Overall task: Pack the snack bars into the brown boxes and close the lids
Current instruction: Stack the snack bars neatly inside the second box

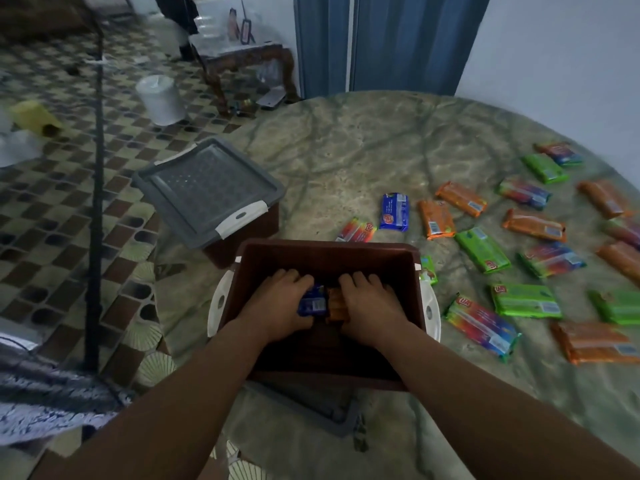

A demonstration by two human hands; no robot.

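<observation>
Packing under way on the bed: I have both hands down inside the open brown box, settling the first bars on its floor. My left hand curls its fingers over a blue bar; my right hand curls over an orange bar just beside it. The two bars lie side by side, touching or nearly so, and both grips are closed on their bars rather than spread.

How full the box is I cannot fully tell, since my hands hide much of its floor, but the brown walls show bare above the bars, so I judge it nearly empty. Its white latches hang open at either side, and a grey lid lies partly under the near edge of the box, so the closing is not yet done.

A second box stands behind and to the left with its grey lid already on top; whether it holds bars I cannot see.

Most of the work is left. Loose bars lie spread over the bed to my right: a blue one, a rainbow one just behind the box, and a wide scatter of orange, green and rainbow packs well apart from one another. I judge the task at an early stage.
</observation>
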